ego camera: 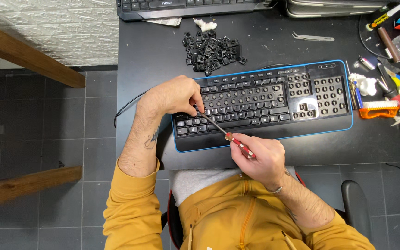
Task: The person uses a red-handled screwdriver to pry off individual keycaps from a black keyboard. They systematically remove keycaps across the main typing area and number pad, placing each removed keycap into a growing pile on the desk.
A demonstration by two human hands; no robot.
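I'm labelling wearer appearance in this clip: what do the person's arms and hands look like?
Both hands, left hand and right hand, are bare. Mustard-yellow sleeves are pushed up the forearms. A dark tattoo marks the left forearm; a thin bracelet circles the right wrist.

The left hand (174, 96) hides the screwdriver (228, 135) tip and keys beneath.
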